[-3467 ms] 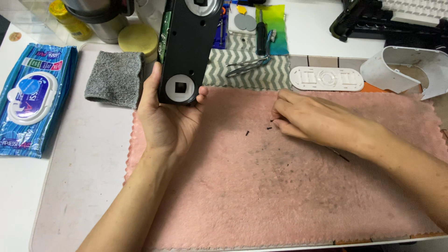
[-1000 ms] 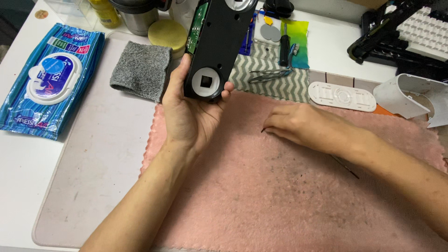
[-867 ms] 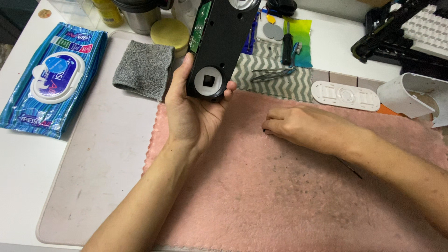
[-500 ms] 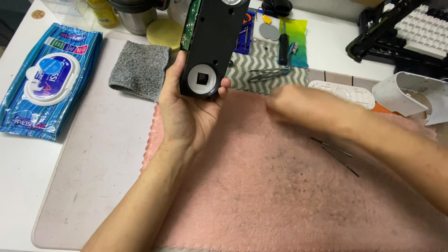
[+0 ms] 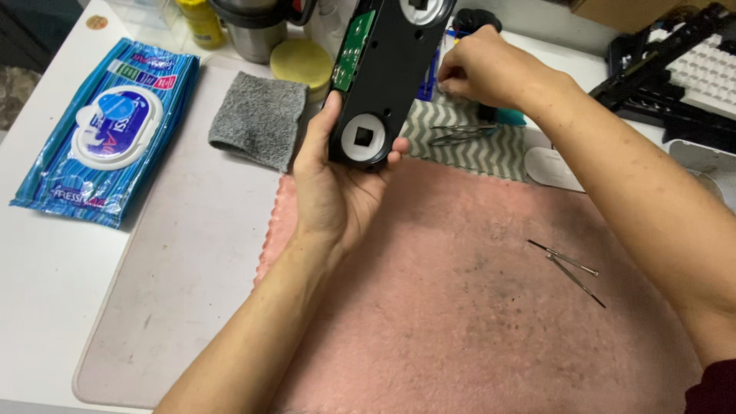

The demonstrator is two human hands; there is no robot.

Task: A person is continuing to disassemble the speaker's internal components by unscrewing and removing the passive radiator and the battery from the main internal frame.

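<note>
My left hand (image 5: pixel 331 192) grips the lower end of a long black device housing (image 5: pixel 387 73), held upright above the pink cloth (image 5: pixel 475 307). The housing shows a green circuit board along its left edge and a white round insert with a square hole near my fingers. My right hand (image 5: pixel 491 69) is raised at the back, beside the housing's right edge, fingers pinched together over a striped mat (image 5: pixel 460 146). What the fingers pinch is too small to tell. Two thin metal rods (image 5: pixel 567 264) lie on the pink cloth to the right.
A blue wet-wipe pack (image 5: pixel 111 138) lies at the left. A grey folded cloth (image 5: pixel 257 119), a yellow round lid (image 5: pixel 303 60) and a metal cup (image 5: pixel 253 27) stand at the back. Tweezers (image 5: pixel 460 134) rest on the striped mat. A keyboard (image 5: pixel 701 65) sits at the back right.
My right hand left the pink cloth and rose to the back beside the housing. Two thin rods now lie uncovered on the cloth. My left hand kept hold of the housing.
</note>
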